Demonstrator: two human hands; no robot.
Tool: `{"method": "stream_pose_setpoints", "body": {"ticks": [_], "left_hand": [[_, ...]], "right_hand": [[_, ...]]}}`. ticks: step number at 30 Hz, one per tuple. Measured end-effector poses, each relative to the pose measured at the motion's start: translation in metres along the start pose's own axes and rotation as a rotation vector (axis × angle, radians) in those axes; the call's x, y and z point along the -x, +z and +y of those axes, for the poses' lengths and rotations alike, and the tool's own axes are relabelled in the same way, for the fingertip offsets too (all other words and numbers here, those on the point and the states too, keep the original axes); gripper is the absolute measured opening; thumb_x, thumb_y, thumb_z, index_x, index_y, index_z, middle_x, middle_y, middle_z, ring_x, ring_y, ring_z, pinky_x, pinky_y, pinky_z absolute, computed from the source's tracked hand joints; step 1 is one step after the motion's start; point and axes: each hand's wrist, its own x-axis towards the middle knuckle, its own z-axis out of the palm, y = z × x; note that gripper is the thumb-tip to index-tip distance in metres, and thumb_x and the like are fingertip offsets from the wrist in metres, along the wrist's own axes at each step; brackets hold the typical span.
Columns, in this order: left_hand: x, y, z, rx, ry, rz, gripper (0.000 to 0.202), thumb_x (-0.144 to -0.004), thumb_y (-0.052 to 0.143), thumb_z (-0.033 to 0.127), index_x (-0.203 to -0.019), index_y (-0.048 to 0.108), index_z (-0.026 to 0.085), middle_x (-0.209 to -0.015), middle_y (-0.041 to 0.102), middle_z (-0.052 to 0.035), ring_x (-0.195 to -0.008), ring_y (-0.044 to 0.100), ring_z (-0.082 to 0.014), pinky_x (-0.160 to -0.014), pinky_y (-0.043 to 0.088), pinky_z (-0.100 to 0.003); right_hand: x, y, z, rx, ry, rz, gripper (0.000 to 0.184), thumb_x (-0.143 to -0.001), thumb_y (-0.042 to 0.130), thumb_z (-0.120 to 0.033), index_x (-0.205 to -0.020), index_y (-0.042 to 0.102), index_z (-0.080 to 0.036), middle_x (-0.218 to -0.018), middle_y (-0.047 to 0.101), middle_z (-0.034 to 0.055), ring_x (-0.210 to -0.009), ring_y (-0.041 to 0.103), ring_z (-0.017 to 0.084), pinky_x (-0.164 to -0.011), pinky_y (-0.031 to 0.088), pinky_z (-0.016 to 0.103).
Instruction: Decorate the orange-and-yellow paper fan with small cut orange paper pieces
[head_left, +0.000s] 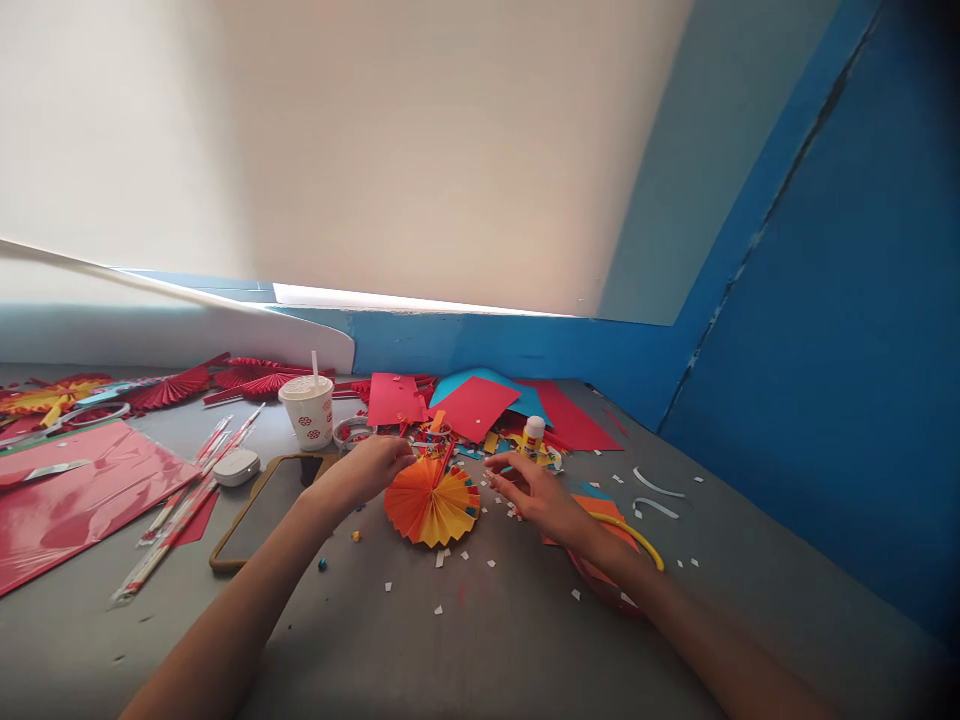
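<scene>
An orange and yellow pleated paper fan (431,500) lies on the grey table (487,640), with a red strip at its top edge. My left hand (375,465) is closed in a pinch at the fan's upper left edge. My right hand (529,490) hovers just right of the fan, fingers spread and holding nothing. A small glue bottle (534,432) stands behind my right hand.
Red and blue paper sheets (480,405) lie at the back. A paper cup with a straw (309,408), a phone (262,505), straws (187,500), a red sheet (75,490) and scissors (82,412) are left. A yellow band (637,535) and paper scraps lie right.
</scene>
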Motion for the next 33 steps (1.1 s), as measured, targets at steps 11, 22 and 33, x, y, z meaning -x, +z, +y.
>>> {"method": "stream_pose_setpoints", "body": {"ticks": [11,22,33], "left_hand": [[-0.002,0.018,0.011,-0.044,0.011,-0.046,0.027,-0.093,0.057,0.030,-0.116,0.059,0.016,-0.118,0.061,-0.0090,-0.101,0.062,-0.0223,-0.086,0.053,-0.043],[-0.002,0.017,0.012,-0.029,0.007,0.077,0.026,-0.093,0.057,0.029,-0.116,0.059,0.015,-0.119,0.061,-0.0090,-0.102,0.062,-0.0226,-0.086,0.053,-0.043],[-0.001,0.008,0.022,-0.038,0.021,0.234,0.032,-0.095,0.053,0.027,-0.125,0.053,0.018,-0.124,0.058,-0.0099,-0.107,0.060,-0.0242,-0.091,0.051,-0.046]], "right_hand": [[-0.005,0.024,0.015,-0.349,0.156,-0.025,0.031,-0.093,0.060,-0.028,-0.122,0.056,-0.017,-0.124,0.058,0.0087,-0.103,0.062,0.023,-0.085,0.054,0.043],[-0.003,0.031,0.014,-0.431,0.093,-0.009,0.032,-0.093,0.060,-0.027,-0.123,0.054,-0.017,-0.118,0.061,0.0079,-0.097,0.064,0.021,-0.080,0.056,0.041],[-0.007,0.007,0.008,-0.011,-0.124,0.194,0.024,-0.093,0.059,-0.029,-0.113,0.059,-0.017,-0.112,0.062,0.0068,-0.092,0.063,0.020,-0.078,0.055,0.038]]}}
